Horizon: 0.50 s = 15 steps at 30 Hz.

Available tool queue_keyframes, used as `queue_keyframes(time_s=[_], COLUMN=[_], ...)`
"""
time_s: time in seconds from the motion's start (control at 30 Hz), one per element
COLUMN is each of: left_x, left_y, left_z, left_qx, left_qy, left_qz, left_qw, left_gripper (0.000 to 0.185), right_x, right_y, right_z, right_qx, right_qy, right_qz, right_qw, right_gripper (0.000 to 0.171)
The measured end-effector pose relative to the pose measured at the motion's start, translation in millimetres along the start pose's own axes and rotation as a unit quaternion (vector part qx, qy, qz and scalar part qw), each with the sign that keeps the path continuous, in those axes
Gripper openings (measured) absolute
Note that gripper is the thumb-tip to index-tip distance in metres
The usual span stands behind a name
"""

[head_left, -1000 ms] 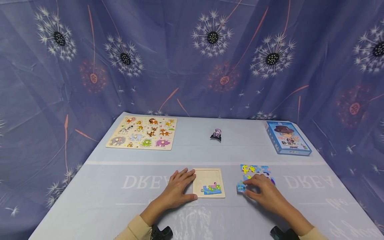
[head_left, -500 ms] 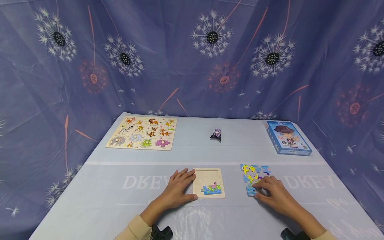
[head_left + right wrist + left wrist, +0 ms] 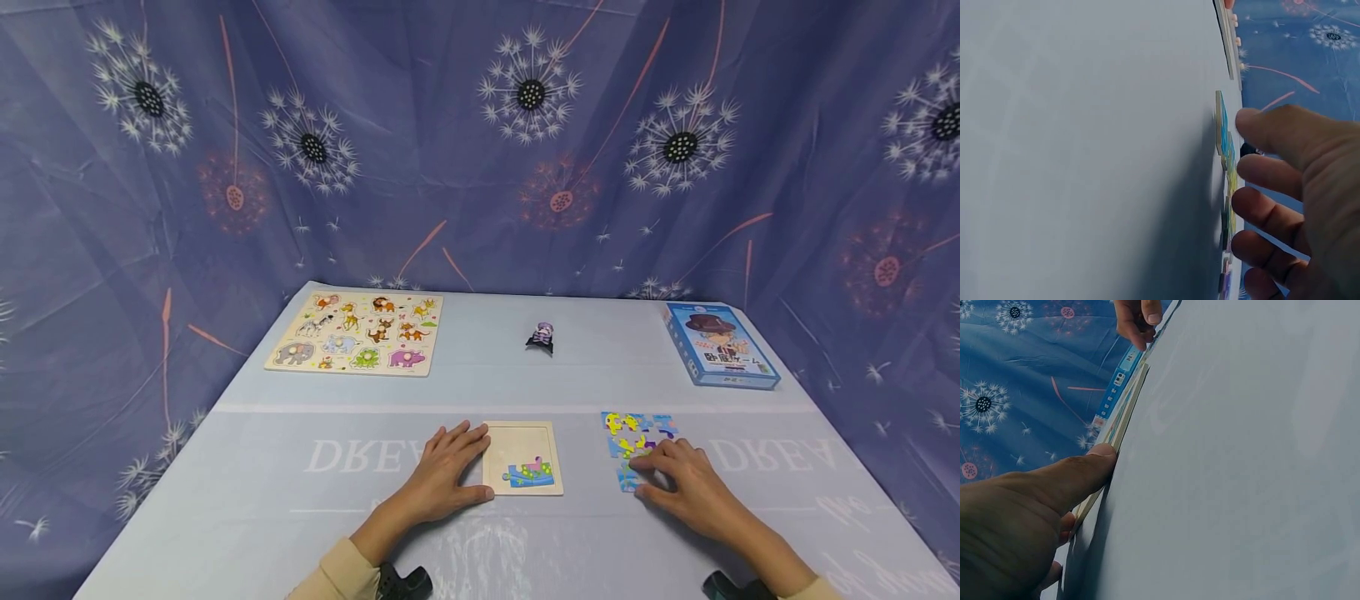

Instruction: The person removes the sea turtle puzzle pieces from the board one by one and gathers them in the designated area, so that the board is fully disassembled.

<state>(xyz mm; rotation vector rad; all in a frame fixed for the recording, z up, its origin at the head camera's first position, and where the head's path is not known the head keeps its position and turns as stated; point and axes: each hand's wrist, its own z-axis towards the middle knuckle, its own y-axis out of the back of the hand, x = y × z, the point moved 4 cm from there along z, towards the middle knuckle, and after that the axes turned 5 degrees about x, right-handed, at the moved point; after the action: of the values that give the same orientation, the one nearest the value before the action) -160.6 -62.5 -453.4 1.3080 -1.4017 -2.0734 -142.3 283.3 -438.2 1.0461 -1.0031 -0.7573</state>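
Observation:
A small wooden puzzle tray (image 3: 522, 442) lies near the table's front, with a few joined blue pieces (image 3: 529, 475) in its lower right corner. My left hand (image 3: 448, 467) rests flat against the tray's left edge. In the left wrist view its thumb (image 3: 1100, 456) touches the tray's rim (image 3: 1125, 412). Right of the tray lies a cluster of loose coloured puzzle pieces (image 3: 636, 429). My right hand (image 3: 675, 477) lies over the near part of that cluster. Its fingertips (image 3: 1244, 169) touch the pieces and its thumb sits by a blue piece (image 3: 1220, 125).
A wooden animal peg puzzle (image 3: 356, 332) lies at the back left. A blue puzzle box (image 3: 718, 345) lies at the back right, and a small purple and black figure (image 3: 541, 337) stands at the back centre. Blue dandelion-print cloth hangs behind and beside the table.
Within the last second my right hand slid right, drawing a blue piece towards the loose cluster; it has been still for half a second. The left hand has not moved.

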Motion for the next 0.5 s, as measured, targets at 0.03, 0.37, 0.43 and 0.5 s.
queue_keyframes(time_s=[0.03, 0.37, 0.43, 0.5], left_x=[0.0, 0.1, 0.1, 0.0], left_y=[-0.2, -0.8, -0.8, -0.7], left_z=[0.1, 0.2, 0.1, -0.1], left_qx=[0.000, 0.003, 0.002, 0.002], left_qy=[0.000, 0.002, 0.001, 0.000], left_qz=[0.000, -0.001, 0.001, 0.002], left_qw=[1.0000, 1.0000, 1.0000, 1.0000], left_gripper=[0.072, 0.072, 0.072, 0.072], right_x=[2, 43, 52, 62], right_y=[0, -9, -13, -18], right_z=[0, 15, 19, 23], right_qx=[-0.005, -0.025, -0.022, -0.016], right_qy=[0.003, 0.045, 0.049, 0.050], right_qz=[-0.001, -0.004, -0.001, 0.001], right_qw=[1.000, 0.999, 0.999, 0.999], right_gripper=[0.030, 0.029, 0.029, 0.029])
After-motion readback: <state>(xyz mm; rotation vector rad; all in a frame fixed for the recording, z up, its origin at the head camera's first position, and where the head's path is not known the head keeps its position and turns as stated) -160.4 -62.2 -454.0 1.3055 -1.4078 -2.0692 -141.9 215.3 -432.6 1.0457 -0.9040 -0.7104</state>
